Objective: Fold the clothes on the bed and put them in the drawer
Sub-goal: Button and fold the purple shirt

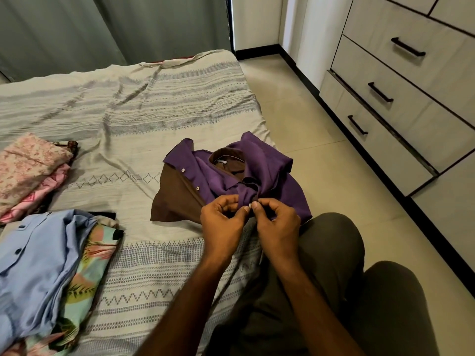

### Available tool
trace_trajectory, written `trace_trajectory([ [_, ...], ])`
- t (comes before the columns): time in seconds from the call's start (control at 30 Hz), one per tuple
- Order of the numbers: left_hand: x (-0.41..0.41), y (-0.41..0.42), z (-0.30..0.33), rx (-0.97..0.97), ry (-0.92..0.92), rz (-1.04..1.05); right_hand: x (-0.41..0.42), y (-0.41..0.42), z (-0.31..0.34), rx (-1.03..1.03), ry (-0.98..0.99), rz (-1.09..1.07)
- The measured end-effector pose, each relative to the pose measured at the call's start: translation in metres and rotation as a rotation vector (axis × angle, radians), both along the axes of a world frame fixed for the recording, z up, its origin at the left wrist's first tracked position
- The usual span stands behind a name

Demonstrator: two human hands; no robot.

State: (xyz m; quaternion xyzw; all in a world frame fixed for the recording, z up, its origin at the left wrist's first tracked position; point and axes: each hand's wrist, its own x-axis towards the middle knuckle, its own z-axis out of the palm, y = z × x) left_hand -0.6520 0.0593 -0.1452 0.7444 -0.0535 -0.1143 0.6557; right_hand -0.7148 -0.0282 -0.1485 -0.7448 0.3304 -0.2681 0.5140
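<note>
Both hands, left hand (224, 216) and right hand (276, 220), pinch the purple shirt (270, 176), unfolded; clothes pile (46, 253) awaits; drawer (380, 140) shut.

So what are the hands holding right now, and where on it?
Both hands, left and right, pinch the purple shirt at its front edge, just below the collar.

Bedroom corner, daylight dim behind drawn curtains.

A grey-green curtain (110, 27) hangs across the far wall; beside it a white wall (257, 21) runs down to a black skirting (259, 51). Pale beige floor tiles (308, 140) stretch along the right. There stands a light grey unit (411, 80) with black bar handles (380, 92), one front set slightly out from the rest.
</note>
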Motion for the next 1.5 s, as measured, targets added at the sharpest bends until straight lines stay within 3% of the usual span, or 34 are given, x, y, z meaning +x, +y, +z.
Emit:
trace_trajectory([
  [0.2, 0.0, -0.001, 0.001, 0.016, -0.026, 0.027, -0.001, 0.0, -0.001, -0.104, -0.001, 0.057],
  [0.4, 0.003, 0.005, 0.0, -0.013, 0.007, 0.055, 0.0, -0.014, 0.0, -0.004, 0.042, 0.181],
  [0.53, 0.007, 0.009, -0.005, 0.057, -0.082, 0.055, -0.002, -0.013, -0.004, -0.022, 0.001, 0.199],
  [0.63, 0.017, 0.014, -0.003, 0.147, -0.352, -0.105, -0.003, -0.013, -0.009, -0.103, -0.021, 0.194],
  [0.73, 0.041, 0.016, 0.007, 0.286, -0.66, -0.459, -0.005, -0.02, -0.009, -0.181, -0.058, 0.216],
  [0.8, 0.052, 0.013, 0.015, 0.304, -0.669, -0.668, -0.006, -0.026, -0.007, -0.225, -0.08, 0.263],
  [0.87, 0.055, 0.009, 0.022, 0.286, -0.625, -0.74, -0.007, -0.029, -0.006, -0.273, -0.102, 0.282],
  [1.13, 0.031, 0.006, 0.01, 0.214, -0.584, -0.525, -0.015, -0.037, -0.01, -0.3, -0.186, 0.117],
  [1.37, 0.008, 0.004, -0.004, 0.151, -0.53, -0.369, -0.019, -0.034, -0.014, -0.447, -0.185, 0.223],
  [1.5, 0.008, 0.007, -0.004, 0.127, -0.514, -0.457, -0.017, -0.042, -0.014, -0.509, -0.182, 0.384],
])
